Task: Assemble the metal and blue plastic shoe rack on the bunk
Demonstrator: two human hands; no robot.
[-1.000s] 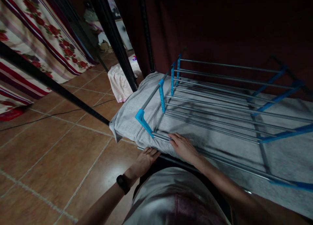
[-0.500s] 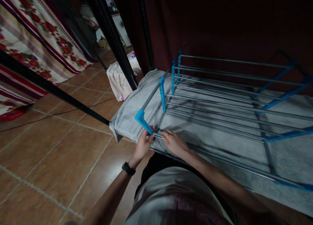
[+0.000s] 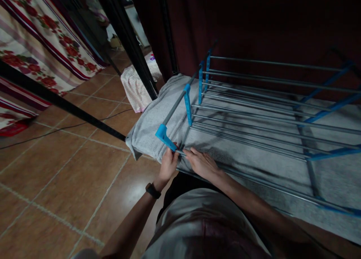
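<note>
both hands at the near corner of the rack

here, low on a grey cloth-covered surface (image 3: 152, 127): folded drying rack (image 3: 254, 112) of grey rods and blue plastic joints, lying flat across the cloth, near left corner closest to the body.

left hand (image 3: 168, 165), black band (image 3: 153, 190) on the wrist, closed around the near end of the blue corner joint (image 3: 165, 135), thumb and fingers pinching where the joint meets the rods. right hand (image 3: 201, 163) just beside it, lying over the nearest rods, fingers curled down onto them; seems a light hold rather than a full grip, cannot tell for sure in this dim light.

judged as seating or freeing a rod end at that corner joint. to do well: steady the blue joint with the left, keep the rod in line with its socket with the right, push or pull straight along the rod and not sideways, since thin plastic looks likely to crack under twist. fingertips best kept out of the gap between rod and joint.

around: brown tiled floor (image 3: 56, 168), black frame bar (image 3: 64, 105) slanting across, floral striped fabric (image 3: 36, 44) at upper left, pale striped cloth (image 3: 135, 90) on the floor behind, thin cable (image 3: 42, 133) across the tiles.

writing: none readable; no brand or label visible on rack, band or fabrics.
</note>
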